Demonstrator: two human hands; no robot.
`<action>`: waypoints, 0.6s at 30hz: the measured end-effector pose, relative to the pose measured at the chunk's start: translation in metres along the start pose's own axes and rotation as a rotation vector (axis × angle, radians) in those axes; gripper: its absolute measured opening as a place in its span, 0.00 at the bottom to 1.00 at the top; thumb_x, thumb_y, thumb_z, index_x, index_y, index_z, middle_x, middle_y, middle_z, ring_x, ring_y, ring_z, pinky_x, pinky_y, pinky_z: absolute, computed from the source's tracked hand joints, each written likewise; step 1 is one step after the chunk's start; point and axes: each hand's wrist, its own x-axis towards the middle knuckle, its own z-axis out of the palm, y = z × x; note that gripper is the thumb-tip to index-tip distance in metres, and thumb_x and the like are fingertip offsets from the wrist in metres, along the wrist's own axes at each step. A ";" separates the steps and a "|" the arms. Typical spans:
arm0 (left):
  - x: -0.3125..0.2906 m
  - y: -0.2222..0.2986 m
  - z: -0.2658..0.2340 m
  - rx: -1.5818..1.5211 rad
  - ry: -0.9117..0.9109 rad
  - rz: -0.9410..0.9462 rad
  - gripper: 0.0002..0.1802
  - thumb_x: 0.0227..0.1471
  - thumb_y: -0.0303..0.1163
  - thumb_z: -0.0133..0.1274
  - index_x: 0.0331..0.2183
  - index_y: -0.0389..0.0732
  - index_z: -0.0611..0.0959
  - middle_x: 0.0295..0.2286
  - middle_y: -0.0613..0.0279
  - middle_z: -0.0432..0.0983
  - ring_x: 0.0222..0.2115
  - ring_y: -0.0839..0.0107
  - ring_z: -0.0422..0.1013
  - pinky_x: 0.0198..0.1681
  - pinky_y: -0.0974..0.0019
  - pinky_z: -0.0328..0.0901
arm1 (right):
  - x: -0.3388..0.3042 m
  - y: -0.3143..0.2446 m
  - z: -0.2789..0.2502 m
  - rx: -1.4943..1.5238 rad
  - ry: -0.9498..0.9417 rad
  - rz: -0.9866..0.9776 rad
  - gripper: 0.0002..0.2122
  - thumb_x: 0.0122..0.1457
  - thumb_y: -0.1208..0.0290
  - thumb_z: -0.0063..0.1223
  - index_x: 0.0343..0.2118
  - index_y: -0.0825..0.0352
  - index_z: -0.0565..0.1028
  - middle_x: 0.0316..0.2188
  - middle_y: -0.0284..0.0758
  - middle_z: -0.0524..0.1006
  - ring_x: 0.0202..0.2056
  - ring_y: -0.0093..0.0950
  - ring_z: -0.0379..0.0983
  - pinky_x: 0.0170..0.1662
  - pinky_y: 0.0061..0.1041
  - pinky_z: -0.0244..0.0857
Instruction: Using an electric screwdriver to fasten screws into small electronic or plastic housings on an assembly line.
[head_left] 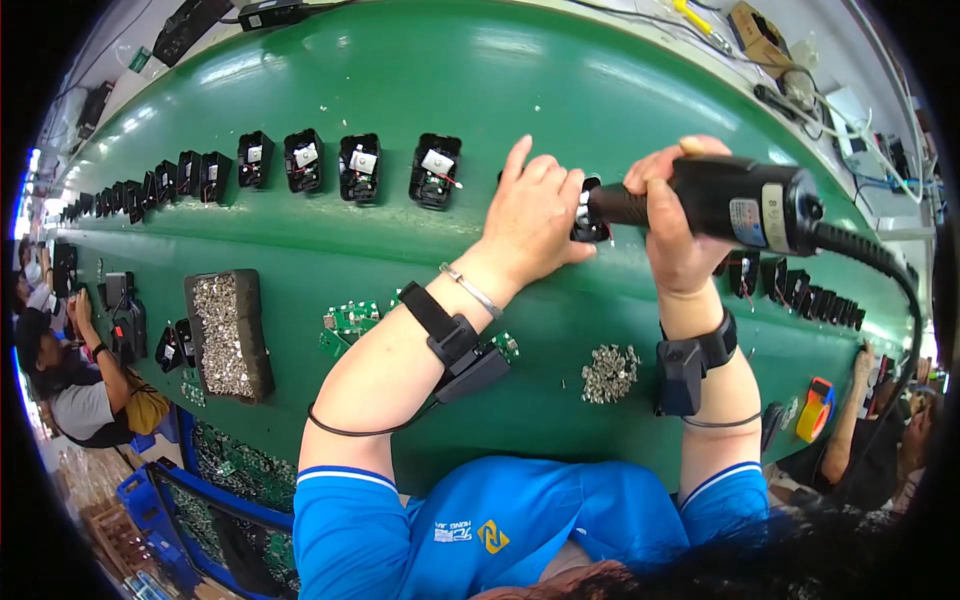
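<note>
A black electric screwdriver (735,190) with a thick coiled cable is gripped in my right hand (675,235). It lies slanted, its narrow front end pointing left into a small open black plastic housing (596,230). Against the left side of that housing is my left hand (532,215), thumb and fingers closed around its edge. Most of the housing is hidden by my hands and the tool. The screwdriver's tip and whatever it touches inside are hard to make out.
A row of similar black housings (360,168) with metal pieces and wires runs leftward; more housings (790,285) stand at right. Nearer me lie green circuit boards (350,318), a heap of small metal parts (610,374) and a tray (255,335) full of them. Other people work at both sides.
</note>
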 end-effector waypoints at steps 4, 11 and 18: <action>-0.004 -0.001 -0.008 0.118 -0.026 -0.012 0.40 0.18 0.49 0.61 0.36 0.36 0.70 0.31 0.59 0.68 0.40 0.64 0.60 0.52 0.52 0.41 | 0.007 -0.040 -0.011 0.191 0.096 -0.039 0.15 0.46 0.78 0.42 0.41 0.65 0.61 0.23 0.32 0.65 0.24 0.25 0.61 0.31 0.28 0.56; -0.058 0.067 -0.041 -0.272 -0.228 0.254 0.21 0.25 0.32 0.58 0.30 0.42 0.74 0.26 0.64 0.66 0.31 0.64 0.61 0.38 0.59 0.56 | -0.071 -0.111 -0.085 0.212 0.274 0.027 0.18 0.45 0.68 0.46 0.40 0.66 0.59 0.22 0.30 0.61 0.22 0.21 0.56 0.27 0.21 0.50; -0.105 0.078 -0.015 -0.231 -0.360 0.273 0.06 0.31 0.29 0.50 0.21 0.42 0.75 0.21 0.67 0.66 0.28 0.70 0.62 0.38 0.66 0.57 | -0.107 -0.123 -0.091 0.272 0.318 0.087 0.19 0.44 0.66 0.49 0.38 0.66 0.59 0.22 0.31 0.62 0.21 0.21 0.58 0.25 0.20 0.54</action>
